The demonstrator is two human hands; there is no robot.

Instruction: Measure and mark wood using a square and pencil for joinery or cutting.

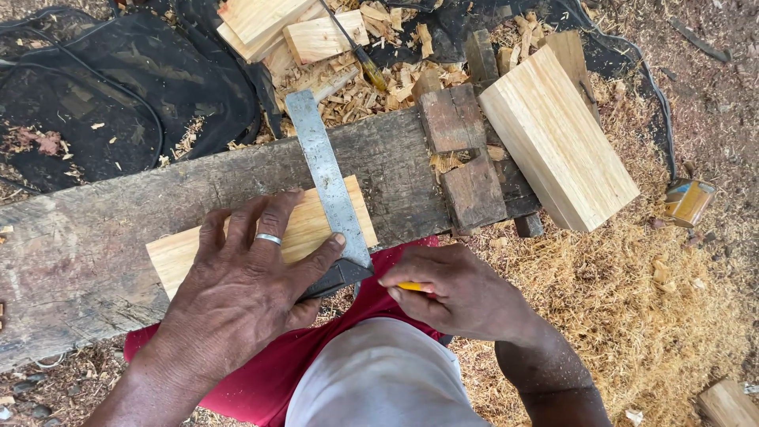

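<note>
Left hand (245, 289) flat on try square (328, 186), right hand (451, 289) grip closed on yellow pencil (411, 286), orange tin (688, 202) at right

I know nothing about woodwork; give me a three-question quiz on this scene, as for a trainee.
1. True or false: the left hand lies flat on the small pale wooden block on the weathered grey plank.
2. What lies across that block? A) a hammer B) a metal try square C) a saw
3. What colour is the pencil in the right hand?

Key:
1. True; a silver ring shows on one finger.
2. B; its steel blade crosses the block and its dark stock sits at the near edge.
3. Yellow; only a short part shows. The large pale wooden block lies untouched.
</note>
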